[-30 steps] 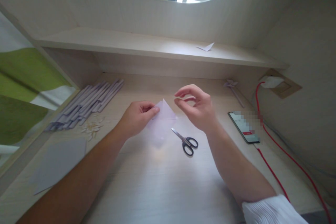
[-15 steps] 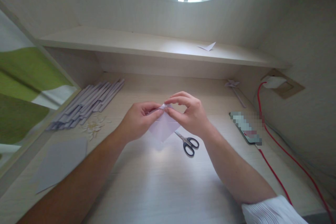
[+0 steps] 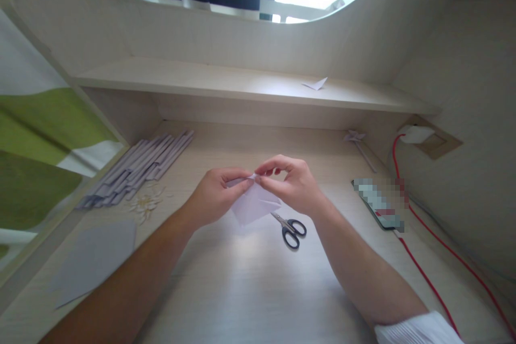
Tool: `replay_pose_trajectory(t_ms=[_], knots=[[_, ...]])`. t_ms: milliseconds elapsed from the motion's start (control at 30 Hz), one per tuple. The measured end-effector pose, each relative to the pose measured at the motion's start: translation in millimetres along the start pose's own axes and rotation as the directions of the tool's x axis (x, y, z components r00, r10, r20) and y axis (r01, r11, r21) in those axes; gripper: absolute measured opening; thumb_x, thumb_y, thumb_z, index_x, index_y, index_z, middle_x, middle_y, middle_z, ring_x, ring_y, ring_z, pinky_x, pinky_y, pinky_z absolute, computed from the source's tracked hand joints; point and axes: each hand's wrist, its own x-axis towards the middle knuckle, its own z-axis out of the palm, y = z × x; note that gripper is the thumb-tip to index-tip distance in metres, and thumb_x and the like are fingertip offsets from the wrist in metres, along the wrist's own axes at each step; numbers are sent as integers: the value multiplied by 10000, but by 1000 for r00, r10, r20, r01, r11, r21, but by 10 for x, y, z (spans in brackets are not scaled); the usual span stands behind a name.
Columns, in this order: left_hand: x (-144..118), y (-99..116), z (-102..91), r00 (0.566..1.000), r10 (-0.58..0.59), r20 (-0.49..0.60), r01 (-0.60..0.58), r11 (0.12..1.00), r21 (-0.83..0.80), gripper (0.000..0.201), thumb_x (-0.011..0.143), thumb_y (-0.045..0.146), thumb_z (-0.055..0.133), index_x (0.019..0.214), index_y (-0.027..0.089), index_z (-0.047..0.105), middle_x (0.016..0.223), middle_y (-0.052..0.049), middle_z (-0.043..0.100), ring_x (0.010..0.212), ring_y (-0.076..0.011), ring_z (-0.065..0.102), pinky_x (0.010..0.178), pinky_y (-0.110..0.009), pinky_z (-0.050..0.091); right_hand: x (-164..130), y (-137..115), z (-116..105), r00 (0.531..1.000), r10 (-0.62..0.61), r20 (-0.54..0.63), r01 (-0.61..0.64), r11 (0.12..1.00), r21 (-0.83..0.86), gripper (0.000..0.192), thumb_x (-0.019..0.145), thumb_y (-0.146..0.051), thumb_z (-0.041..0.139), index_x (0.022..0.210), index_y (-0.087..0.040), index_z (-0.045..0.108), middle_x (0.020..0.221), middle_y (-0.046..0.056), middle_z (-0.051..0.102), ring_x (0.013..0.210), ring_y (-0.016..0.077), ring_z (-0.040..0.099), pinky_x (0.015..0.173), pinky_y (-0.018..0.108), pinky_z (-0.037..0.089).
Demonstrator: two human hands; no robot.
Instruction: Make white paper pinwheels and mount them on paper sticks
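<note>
Head view. Paper [image 3: 255, 205], pale lilac and folded to a pointed, kite-like shape, was held just above the worktop [image 3: 250, 285] near its middle. Left hand [image 3: 215, 193] and right hand [image 3: 291, 183] met at the upper corner of the paper; thumb and forefinger of each hand were pinched shut on that tip, and the rest of the sheet hung down and toward the camera between the two wrists. Judged from its look, the sheet was very light and thin, limp unless creased, easily crumpled or torn; a hold at a corner or along a folded edge, with fingertips only, would suit it best.

Scissors [image 3: 291, 226] with black handles lay flat on the worktop just beside the lower right edge of the paper, below the right wrist and not touching it. A row of rolled paper sticks [image 3: 137, 169] lay at the left, with small pale scraps [image 3: 147, 203] in front of them and a flat grey sheet [image 3: 94, 258] nearer the camera. At the right lay a phone [image 3: 379, 204] with a red cable [image 3: 427, 274]; a small paper flower [image 3: 357, 140] lay behind it. Another folded scrap [image 3: 315, 84] rested on the shelf [image 3: 201, 78] above.
</note>
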Motion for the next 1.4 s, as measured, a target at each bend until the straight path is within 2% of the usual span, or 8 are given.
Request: replay_pose_trajectory(t_ms=[333, 633, 800, 933, 1033, 1167, 1300, 1400], knots=[[-3, -18, -4, 1000, -1, 6, 1, 999, 33, 250, 922, 355, 688, 1049, 203, 840, 1043, -59, 828, 962, -248, 756, 789, -278, 540, -7, -10, -19, 999, -32, -8, 31, 999, -41, 61, 824, -185, 747, 845, -226, 787, 850, 14, 762, 838, 176, 680, 784, 302, 488], [22, -21, -42, 998, -24, -57, 27, 998, 49, 243, 858, 380, 736, 977, 186, 821, 929, -50, 812, 859, -224, 737, 710, -260, 519, 10, 7, 33, 990, 90, -106, -80, 992, 100, 37, 830, -184, 678, 819, -193, 711, 761, 5, 709, 727, 154, 648, 685, 274, 479], [75, -91, -66, 985, -125, -120, 107, 983, -146, 332, 688, 313, 861, 971, 164, 770, 868, -40, 786, 728, -191, 711, 627, -250, 506, 38, 53, 11, 968, 158, -193, -120, 973, 196, 22, 797, -182, 698, 813, -192, 687, 767, 13, 704, 709, 157, 645, 658, 273, 478], [141, -133, -78, 968, -183, -173, 113, 930, -351, 404, 546, 228, 929, 888, 150, 729, 789, -22, 771, 718, -171, 705, 691, -258, 531, 73, 103, -32, 943, 199, -267, -141, 965, 221, 40, 779, -190, 715, 809, -195, 689, 752, 12, 705, 693, 159, 641, 645, 276, 473], [167, -158, -99, 956, -199, -214, 89, 897, -434, 378, 541, 250, 946, 833, 149, 729, 814, -32, 781, 739, -164, 704, 738, -270, 542, 86, 116, -69, 937, 208, -282, -165, 972, 169, 21, 789, -190, 707, 810, -193, 703, 750, 14, 709, 688, 164, 642, 634, 284, 464], [156, -143, -112, 956, -185, -227, 79, 909, -409, 287, 619, 299, 921, 819, 148, 781, 825, -40, 784, 739, -157, 689, 749, -273, 537, 70, 82, -94, 944, 163, -287, -172, 985, -9, 48, 833, -248, 725, 821, -202, 719, 833, 25, 728, 796, 189, 665, 699, 309, 478], [112, -83, -73, 972, -166, -166, 111, 948, -299, 251, 676, 314, 892, 837, 141, 807, 830, -58, 794, 746, -174, 691, 742, -281, 527, 24, 39, -26, 986, -8, -165, 0, 999, -53, 170, 860, -315, 776, 995, -221, 733, 1036, 38, 753, 1020, 214, 686, 920, 359, 493], [75, -53, -36, 980, -157, -124, 124, 962, -243, 256, 723, 349, 863, 869, 144, 816, 840, -66, 796, 750, -189, 690, 709, -285, 514, -6, 53, 76, 999, 1, -33, 3, 994, 108, 247, 864, -275, 782, 1094, -233, 702, 1022, 26, 761, 977, 190, 716, 885, 333, 527]])
